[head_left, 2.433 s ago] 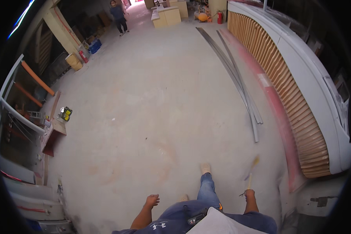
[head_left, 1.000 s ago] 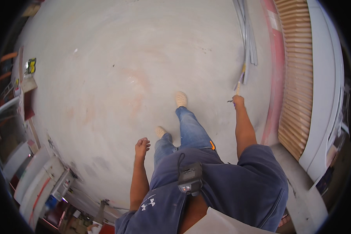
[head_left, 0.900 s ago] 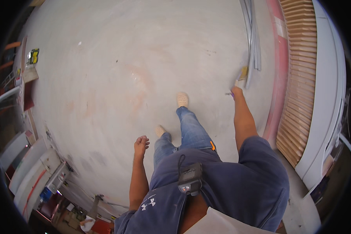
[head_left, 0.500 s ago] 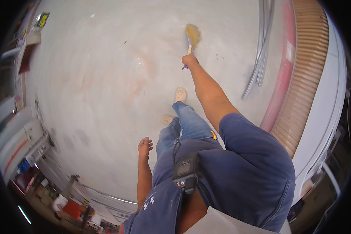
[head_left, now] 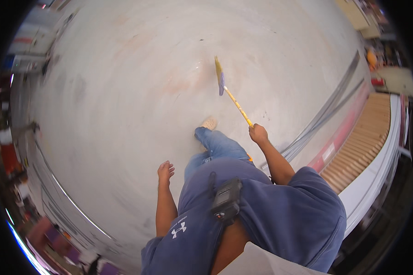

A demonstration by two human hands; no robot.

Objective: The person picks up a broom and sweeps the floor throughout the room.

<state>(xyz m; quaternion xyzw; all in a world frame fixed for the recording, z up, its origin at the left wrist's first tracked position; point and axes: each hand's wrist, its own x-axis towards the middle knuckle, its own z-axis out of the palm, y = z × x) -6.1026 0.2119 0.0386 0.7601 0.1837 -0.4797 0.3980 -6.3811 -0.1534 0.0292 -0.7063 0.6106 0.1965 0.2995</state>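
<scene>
**Pale floor (head_left: 119,105), broom (head_left: 221,85) out ahead of the right hand (head_left: 259,133)**

Floor wide and grey-white, with reddish smudges and a few dark marks. To the right, metal strips (head_left: 304,136) lie along it, then a red band (head_left: 340,133), then a slatted panel (head_left: 362,142) in wood tone. Clutter (head_left: 9,156) at the left rim, blurred, kinds unclear.

Broom is in front of the person, a little right of the body's middle. Right hand closed round its yellow handle (head_left: 237,105) at the near end; fist hides whatever lies within it. From there the long axis runs forward and to the left, away from the body, to the purple head. Bristles (head_left: 217,65) yellowish, pointing onward nearly straight ahead, the head set at a slight angle to the handle. Whether the bristles touch the floor cannot be told from this view.

Left hand (head_left: 165,170) low, beside the left hip, well apart from the broom. Fingers loosely bent and a little apart; nothing seen in it. Right hand plainly the nearer, being on the handle itself.

One light shoe (head_left: 209,123) shows ahead of the jeans (head_left: 225,143), between the two hands and behind the broom head. Strips lie to the right of the broom, apart from it.
</scene>
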